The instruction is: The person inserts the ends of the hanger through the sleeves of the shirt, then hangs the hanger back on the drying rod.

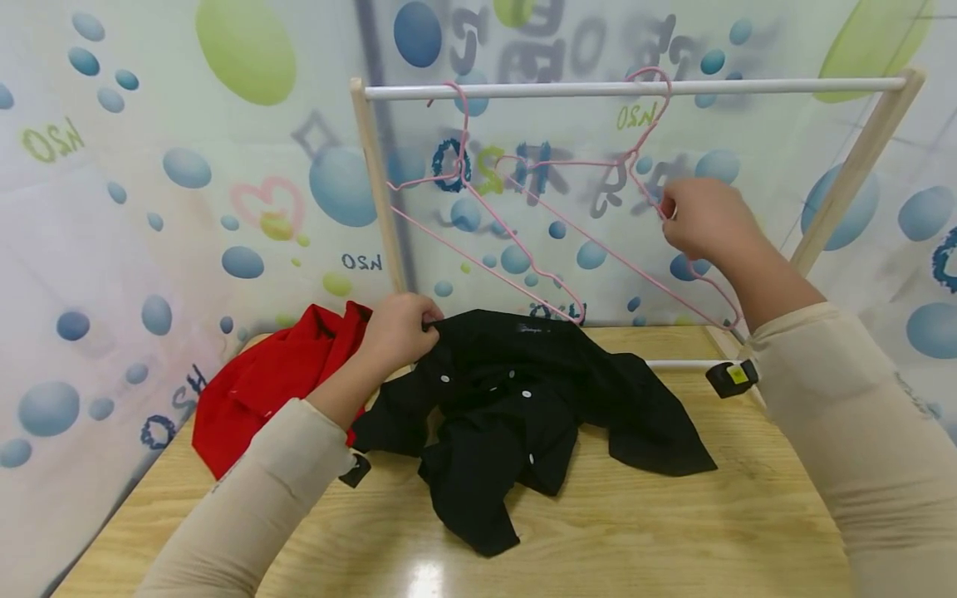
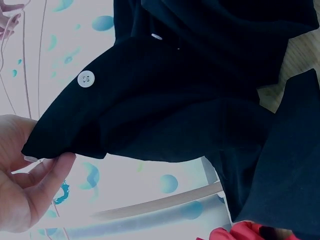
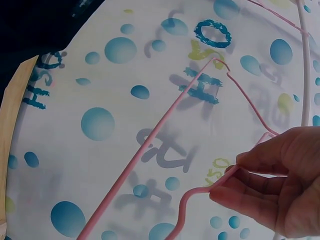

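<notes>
A black shirt (image 1: pixel 493 423) with white buttons lies bunched on the table, its collar side raised at the left. My left hand (image 1: pixel 401 330) pinches the upper left edge of it. Close up in the left wrist view, thumb and fingers hold the cloth's corner near a white button (image 2: pixel 86 79). My right hand (image 1: pixel 706 218) pinches one shoulder of a pink wire hanger (image 1: pixel 591 223). That hanger's hook still loops over the white rail (image 1: pixel 538 88). Seen from the right wrist, the hanger's wire (image 3: pixel 145 150) runs between thumb and fingers.
Another pink hanger (image 1: pixel 523 249) hangs from the rail at the left. Red clothing (image 1: pixel 269 374) lies left of the black shirt. Wooden posts (image 1: pixel 856 174) of the rack stand at either side, with a lower white bar (image 1: pixel 676 365) near the table (image 1: pixel 635 531). A patterned curtain hangs behind.
</notes>
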Demonstrator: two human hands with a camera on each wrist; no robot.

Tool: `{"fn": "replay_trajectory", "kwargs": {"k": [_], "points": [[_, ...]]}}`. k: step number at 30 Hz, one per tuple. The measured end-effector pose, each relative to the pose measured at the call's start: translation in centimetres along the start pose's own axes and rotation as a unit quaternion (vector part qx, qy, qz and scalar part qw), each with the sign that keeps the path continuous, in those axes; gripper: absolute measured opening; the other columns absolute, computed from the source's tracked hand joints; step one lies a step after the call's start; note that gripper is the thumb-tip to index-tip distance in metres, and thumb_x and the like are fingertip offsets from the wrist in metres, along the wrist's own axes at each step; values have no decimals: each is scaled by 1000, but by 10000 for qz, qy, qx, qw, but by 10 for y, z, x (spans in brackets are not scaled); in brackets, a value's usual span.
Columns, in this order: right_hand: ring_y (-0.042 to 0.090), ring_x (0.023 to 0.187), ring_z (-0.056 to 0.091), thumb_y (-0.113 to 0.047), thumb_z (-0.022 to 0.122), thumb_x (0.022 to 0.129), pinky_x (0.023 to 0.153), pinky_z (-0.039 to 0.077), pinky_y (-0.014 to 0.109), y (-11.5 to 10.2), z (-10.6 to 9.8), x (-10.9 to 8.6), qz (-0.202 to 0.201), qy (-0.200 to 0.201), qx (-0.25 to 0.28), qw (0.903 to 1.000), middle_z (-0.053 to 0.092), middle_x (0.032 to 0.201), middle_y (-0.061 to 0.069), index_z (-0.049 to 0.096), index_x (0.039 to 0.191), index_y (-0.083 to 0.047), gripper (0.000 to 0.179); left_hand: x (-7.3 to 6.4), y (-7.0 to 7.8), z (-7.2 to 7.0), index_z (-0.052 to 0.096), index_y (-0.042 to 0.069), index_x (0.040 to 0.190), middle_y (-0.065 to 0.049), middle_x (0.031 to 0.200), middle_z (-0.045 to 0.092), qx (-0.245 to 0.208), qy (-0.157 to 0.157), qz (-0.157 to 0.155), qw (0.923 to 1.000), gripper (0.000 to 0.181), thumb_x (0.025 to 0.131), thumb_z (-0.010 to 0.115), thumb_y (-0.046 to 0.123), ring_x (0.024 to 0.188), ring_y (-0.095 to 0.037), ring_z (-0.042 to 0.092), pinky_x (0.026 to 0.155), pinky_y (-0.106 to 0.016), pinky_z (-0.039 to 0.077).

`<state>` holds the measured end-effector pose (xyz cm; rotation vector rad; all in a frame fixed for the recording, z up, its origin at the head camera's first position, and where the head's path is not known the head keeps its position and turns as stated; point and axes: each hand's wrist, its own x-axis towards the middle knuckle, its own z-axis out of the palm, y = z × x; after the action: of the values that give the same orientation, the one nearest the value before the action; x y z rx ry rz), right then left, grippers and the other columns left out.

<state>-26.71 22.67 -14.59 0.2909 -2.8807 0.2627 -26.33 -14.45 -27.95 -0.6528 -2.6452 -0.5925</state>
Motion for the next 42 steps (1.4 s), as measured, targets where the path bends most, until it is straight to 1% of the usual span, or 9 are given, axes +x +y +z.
{"fn": "replay_trajectory", "kwargs": {"k": [3, 8, 10, 13, 20, 23, 27, 31, 42], "points": [[28, 60, 58, -3, 48, 88, 60, 48, 46, 3, 0, -5, -36, 146, 75, 9999, 59, 84, 21, 55, 97, 6, 15, 0, 0, 0, 75, 2, 94, -8, 85, 71, -20, -22, -20, 10000, 19, 81, 61, 0, 76, -26, 60, 70, -40, 52], [36, 74, 56, -2, 46, 89, 67, 46, 53, 12, -1, -13, -182, 323, 34, 9993, 60, 91, 25, 55, 101, 10, 19, -1, 0, 0, 75, 1, 94, -9, 84, 71, -52, -18, -33, 10000, 19, 81, 61, 0, 76, -26, 60, 70, -40, 52], [40, 80, 55, -3, 46, 90, 69, 45, 54, 15, 0, -16, -131, 337, 63, 9993, 60, 95, 27, 55, 102, 10, 20, -1, 0, 0, 75, 1, 94, -8, 84, 71, -58, -5, -23, 10000, 19, 81, 61, 0, 75, -26, 60, 70, -40, 52], [43, 83, 55, -5, 46, 92, 71, 45, 55, 21, 2, -21, -45, 334, 114, 9994, 59, 98, 29, 55, 104, 9, 20, -1, 1, 0, 76, 1, 93, -8, 84, 71, -64, 10, -14, 10000, 19, 81, 62, 0, 76, -26, 60, 71, -41, 52], [40, 80, 55, -6, 49, 93, 67, 45, 53, 33, 9, -33, 12, 344, 185, 9992, 61, 95, 28, 55, 102, 6, 17, -2, 0, 1, 75, 1, 93, -9, 86, 71, -56, 15, -3, 10000, 19, 81, 61, 0, 77, -26, 61, 73, -42, 53], [38, 77, 56, -7, 49, 94, 66, 45, 53, 39, 12, -39, 15, 252, 179, 9995, 61, 95, 28, 55, 104, 6, 18, -2, 0, 1, 75, 1, 93, -9, 86, 71, -70, 30, 8, 10000, 19, 81, 61, 0, 78, -26, 61, 73, -42, 53], [34, 73, 57, -7, 49, 96, 63, 46, 50, 46, 18, -46, 5, 177, 98, 9998, 62, 94, 27, 56, 107, 6, 18, -2, 1, 1, 75, 1, 93, -9, 86, 71, -69, 49, 12, 10000, 18, 81, 61, 0, 78, -27, 61, 73, -42, 53], [33, 72, 57, -5, 50, 95, 60, 47, 49, 51, 24, -53, -80, 201, 14, 9998, 63, 92, 26, 57, 106, 6, 18, -2, -1, 2, 75, 1, 92, -9, 85, 71, -62, 57, 2, 10000, 18, 81, 61, 0, 77, -27, 61, 72, -42, 53], [31, 72, 57, -2, 55, 93, 64, 49, 51, 59, 46, -73, -174, 71, -16, 9998, 64, 86, 21, 61, 103, 5, 13, -2, 0, 4, 76, 2, 95, -9, 86, 72, -68, 96, -32, 9999, 20, 81, 60, 0, 77, -26, 61, 71, -42, 53]]}}
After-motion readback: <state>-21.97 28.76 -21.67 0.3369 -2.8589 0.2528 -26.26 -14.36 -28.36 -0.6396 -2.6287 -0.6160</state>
